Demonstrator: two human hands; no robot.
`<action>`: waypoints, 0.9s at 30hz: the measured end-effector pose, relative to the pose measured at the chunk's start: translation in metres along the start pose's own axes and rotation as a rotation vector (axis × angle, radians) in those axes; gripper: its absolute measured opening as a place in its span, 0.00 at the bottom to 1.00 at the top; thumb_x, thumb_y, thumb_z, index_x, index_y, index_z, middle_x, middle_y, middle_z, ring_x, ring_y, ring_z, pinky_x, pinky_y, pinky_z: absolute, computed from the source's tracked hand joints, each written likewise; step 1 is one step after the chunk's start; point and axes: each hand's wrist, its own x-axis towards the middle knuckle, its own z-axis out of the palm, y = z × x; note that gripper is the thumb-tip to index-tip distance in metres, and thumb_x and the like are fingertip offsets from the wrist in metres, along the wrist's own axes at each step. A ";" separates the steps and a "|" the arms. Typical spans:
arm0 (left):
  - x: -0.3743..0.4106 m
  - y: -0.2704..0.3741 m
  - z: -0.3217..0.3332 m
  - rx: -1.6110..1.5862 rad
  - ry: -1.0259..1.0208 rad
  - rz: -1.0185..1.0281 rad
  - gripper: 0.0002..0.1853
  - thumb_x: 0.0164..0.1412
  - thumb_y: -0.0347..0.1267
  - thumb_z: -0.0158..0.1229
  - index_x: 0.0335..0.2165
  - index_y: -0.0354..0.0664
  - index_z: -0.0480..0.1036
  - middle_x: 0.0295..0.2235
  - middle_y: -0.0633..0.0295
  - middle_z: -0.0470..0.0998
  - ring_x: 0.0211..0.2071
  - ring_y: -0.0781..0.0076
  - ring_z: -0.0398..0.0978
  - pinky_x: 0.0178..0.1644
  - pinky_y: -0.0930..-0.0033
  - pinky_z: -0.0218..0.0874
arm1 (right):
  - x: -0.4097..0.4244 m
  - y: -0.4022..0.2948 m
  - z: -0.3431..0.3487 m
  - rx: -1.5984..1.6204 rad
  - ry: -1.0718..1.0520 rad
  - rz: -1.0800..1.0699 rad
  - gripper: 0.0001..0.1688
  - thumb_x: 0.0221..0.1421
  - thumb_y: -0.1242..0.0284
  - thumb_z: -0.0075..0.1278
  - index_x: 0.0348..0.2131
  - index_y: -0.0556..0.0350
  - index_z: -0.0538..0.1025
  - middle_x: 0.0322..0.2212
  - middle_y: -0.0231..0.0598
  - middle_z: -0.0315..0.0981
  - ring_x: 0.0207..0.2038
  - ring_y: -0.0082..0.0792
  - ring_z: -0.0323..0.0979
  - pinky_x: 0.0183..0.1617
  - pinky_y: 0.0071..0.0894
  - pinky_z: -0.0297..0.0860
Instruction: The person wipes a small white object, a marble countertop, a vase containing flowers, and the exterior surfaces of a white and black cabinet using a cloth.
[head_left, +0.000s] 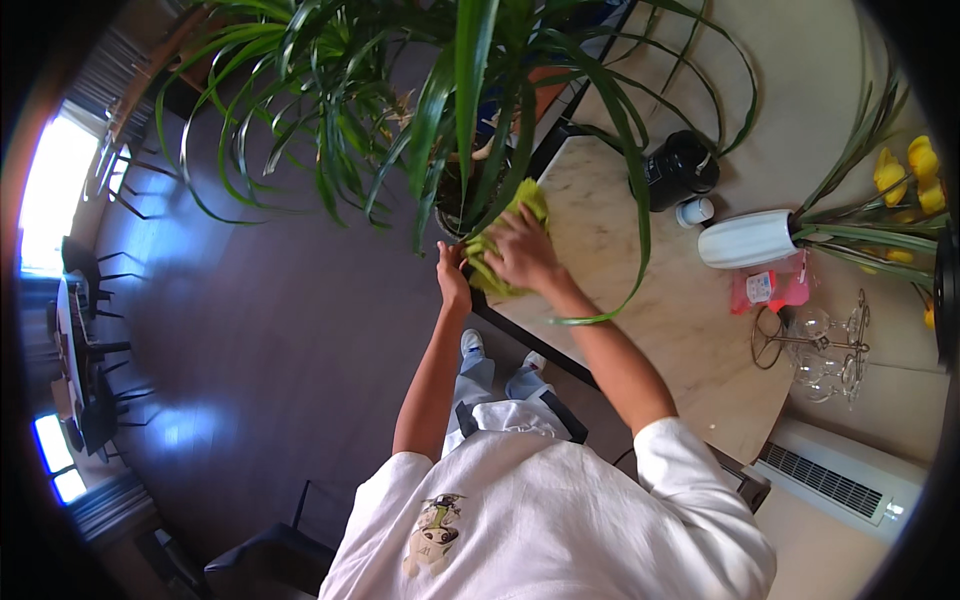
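Observation:
My right hand (521, 247) presses on a yellow-green cloth (534, 196), bunched at the corner of a marble-patterned countertop (600, 232), fingers spread over the fabric. Just beside the cloth, my left hand (454, 281) is held at the counter's dark edge with its fingers up; nothing shows in it. Directly beyond both hands stands a potted plant (450, 97) with long, arching green leaves. Its pot (448, 221) shows only in part beneath the foliage. One long leaf droops over my right forearm.
Along the wall side of the counter are a black canister (679, 172), a small white container (694, 213), a white vase (750, 238) with yellow flowers, a pink packet (772, 285) and a metal rack (814, 343) with stemmed glasses. A dark armchair (274, 559) stands behind me on the left.

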 end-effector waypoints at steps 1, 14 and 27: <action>-0.005 0.005 0.000 -0.107 -0.094 -0.038 0.41 0.64 0.60 0.34 0.50 0.31 0.69 0.45 0.53 0.75 0.48 0.61 0.70 0.58 0.63 0.54 | -0.013 -0.019 0.002 -0.029 0.005 -0.037 0.23 0.50 0.61 0.53 0.44 0.52 0.78 0.49 0.37 0.71 0.59 0.44 0.59 0.67 0.55 0.45; -0.019 0.001 -0.019 0.037 -0.383 -0.092 0.45 0.61 0.65 0.37 0.58 0.36 0.61 0.49 0.57 0.72 0.49 0.65 0.70 0.57 0.68 0.56 | -0.169 -0.080 -0.004 -0.172 0.263 0.352 0.43 0.39 0.68 0.61 0.57 0.48 0.67 0.57 0.45 0.61 0.58 0.53 0.60 0.59 0.61 0.56; -0.004 0.004 -0.018 0.260 -0.304 0.042 0.32 0.64 0.51 0.48 0.47 0.30 0.73 0.43 0.64 0.74 0.44 0.75 0.66 0.53 0.71 0.54 | -0.375 -0.029 -0.022 -0.649 0.630 0.635 0.42 0.45 0.42 0.54 0.50 0.53 0.75 0.48 0.46 0.73 0.49 0.54 0.69 0.51 0.54 0.64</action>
